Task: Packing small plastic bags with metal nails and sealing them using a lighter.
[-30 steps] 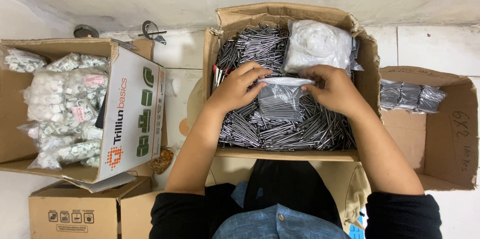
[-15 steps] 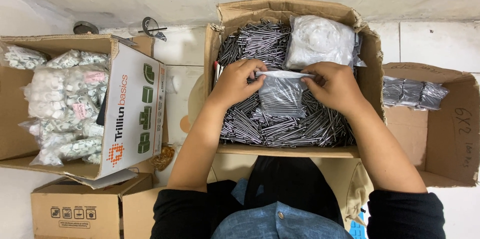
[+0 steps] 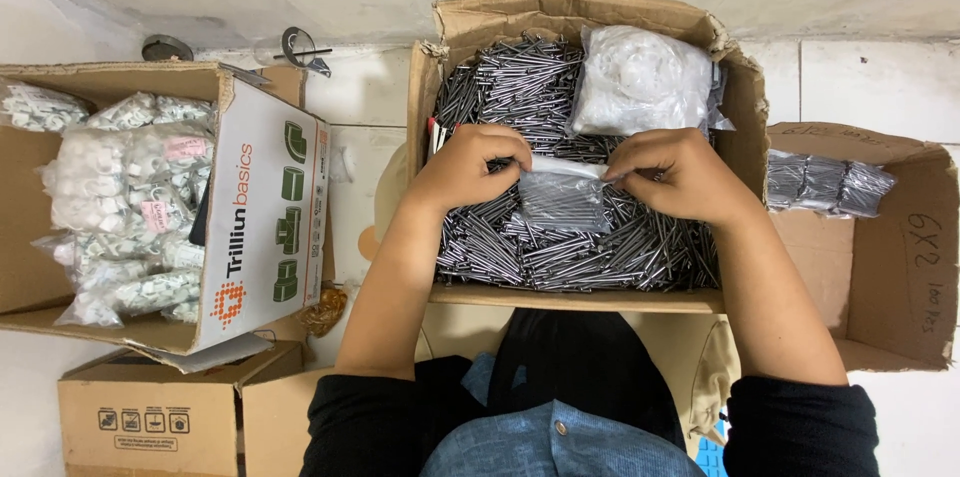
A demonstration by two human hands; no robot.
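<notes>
- Head view: a large open cardboard box (image 3: 745, 107) is placed at centre, filled with loose dark metal nails (image 3: 580, 247) lying mostly crosswise.
- A second open carton (image 3: 255, 217) is seen at the left, tipped on its side, packed with clear bags of white plastic clips (image 3: 120, 207).
- A third open carton (image 3: 890, 267) is set at the right; bagged bundles of nails (image 3: 825, 185) are laid in its upper part.
- A small closed carton (image 3: 150, 412) is stacked below the left one.
- A full clear bag of white pieces (image 3: 640, 82) is rested on the nails in the upper right of the centre box.
- A small clear plastic bag (image 3: 562, 195), partly filled with nails, is held over the nail heap, between both hands.
- The left hand (image 3: 470, 167) is curled, its fingertips pinching the bag's upper left edge.
- The right hand (image 3: 680, 172) is curled likewise, pinching the upper right edge; the mouth of the bag is stretched between the two.
</notes>
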